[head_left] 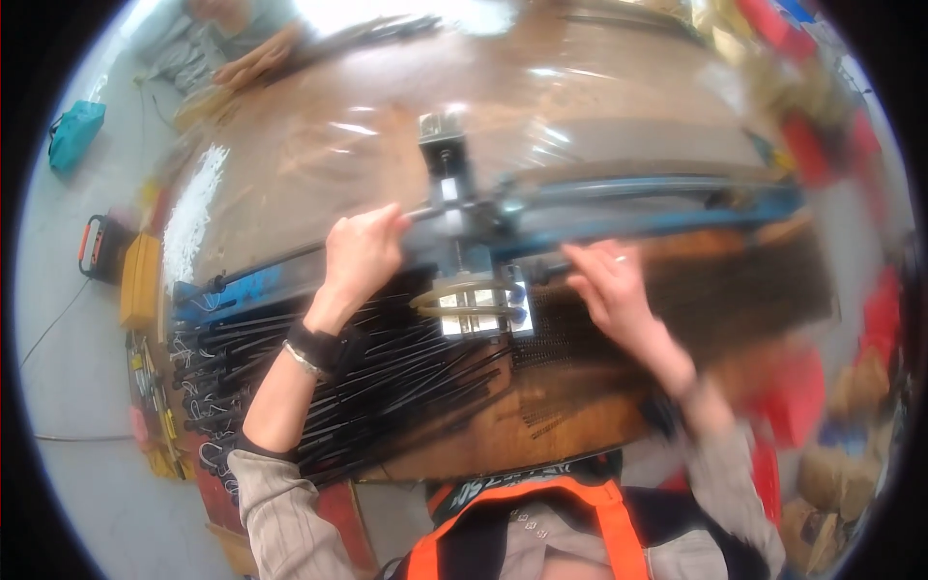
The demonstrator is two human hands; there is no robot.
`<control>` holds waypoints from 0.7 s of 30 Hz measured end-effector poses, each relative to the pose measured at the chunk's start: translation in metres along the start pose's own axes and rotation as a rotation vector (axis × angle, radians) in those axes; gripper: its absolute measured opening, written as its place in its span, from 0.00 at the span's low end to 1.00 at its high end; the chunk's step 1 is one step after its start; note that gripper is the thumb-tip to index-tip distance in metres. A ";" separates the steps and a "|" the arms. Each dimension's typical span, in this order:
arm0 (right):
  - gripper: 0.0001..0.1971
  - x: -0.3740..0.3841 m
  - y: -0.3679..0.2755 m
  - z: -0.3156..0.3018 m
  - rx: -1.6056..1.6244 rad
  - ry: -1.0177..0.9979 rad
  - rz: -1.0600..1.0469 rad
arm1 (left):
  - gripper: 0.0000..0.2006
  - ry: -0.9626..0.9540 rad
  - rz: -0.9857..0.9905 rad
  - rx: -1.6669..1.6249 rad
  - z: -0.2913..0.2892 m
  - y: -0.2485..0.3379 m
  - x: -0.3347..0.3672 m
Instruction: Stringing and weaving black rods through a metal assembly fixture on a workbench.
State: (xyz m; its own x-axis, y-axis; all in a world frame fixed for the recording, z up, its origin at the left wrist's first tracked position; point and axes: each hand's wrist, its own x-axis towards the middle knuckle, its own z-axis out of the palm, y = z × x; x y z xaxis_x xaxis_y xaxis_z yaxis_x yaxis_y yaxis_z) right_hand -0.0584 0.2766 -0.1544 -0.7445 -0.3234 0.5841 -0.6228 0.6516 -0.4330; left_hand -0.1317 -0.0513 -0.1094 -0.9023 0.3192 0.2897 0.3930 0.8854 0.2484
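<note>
My left hand is closed around a long thin black rod, which runs along the blue rail toward the clamp-like metal fixture in the middle. Right of the fixture, my right hand hovers by the rail with bent fingers; motion blur hides whether they grip anything. Between the hands, a bright metal block with yellowish tubing sits at the fixture's near end. Close below my left forearm lies a pile of black rods, several with white loops at their left ends.
A blue rail crosses the brown, film-covered table. Dark thin strands lie beneath my right hand. Another person's hand shows at the far left. Yellow box and black case stand left; red containers stand right.
</note>
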 end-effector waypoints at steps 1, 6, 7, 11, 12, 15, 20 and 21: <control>0.13 0.003 -0.001 0.006 0.095 -0.013 0.021 | 0.09 -0.002 0.002 0.011 0.002 0.001 -0.001; 0.15 -0.003 0.008 0.000 0.318 -0.167 0.270 | 0.07 0.204 0.171 0.123 0.012 -0.002 -0.003; 0.15 -0.006 0.009 -0.003 0.352 -0.154 0.402 | 0.07 0.239 0.208 0.091 0.018 0.001 0.002; 0.17 -0.007 0.011 0.002 0.188 -0.407 0.279 | 0.06 0.284 0.363 0.121 0.021 -0.013 0.011; 0.17 -0.012 0.004 0.004 0.195 -0.418 0.272 | 0.05 0.301 0.402 0.136 0.015 -0.030 0.007; 0.18 -0.033 -0.034 0.004 -0.179 -0.243 -0.187 | 0.03 0.329 0.466 0.256 -0.019 -0.096 0.003; 0.16 -0.048 -0.009 0.010 -0.063 -0.352 -0.166 | 0.05 0.462 0.270 0.519 -0.033 -0.086 -0.053; 0.15 -0.047 -0.008 0.009 -0.062 -0.394 -0.183 | 0.06 0.372 0.141 0.443 -0.031 -0.079 -0.075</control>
State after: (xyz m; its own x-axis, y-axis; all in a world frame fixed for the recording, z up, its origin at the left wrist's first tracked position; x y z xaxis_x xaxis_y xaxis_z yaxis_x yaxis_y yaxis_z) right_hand -0.0204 0.2801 -0.1845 -0.6654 -0.6669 0.3355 -0.7465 0.5953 -0.2971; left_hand -0.0899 -0.1556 -0.1218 -0.6928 0.3747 0.6162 0.3206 0.9254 -0.2023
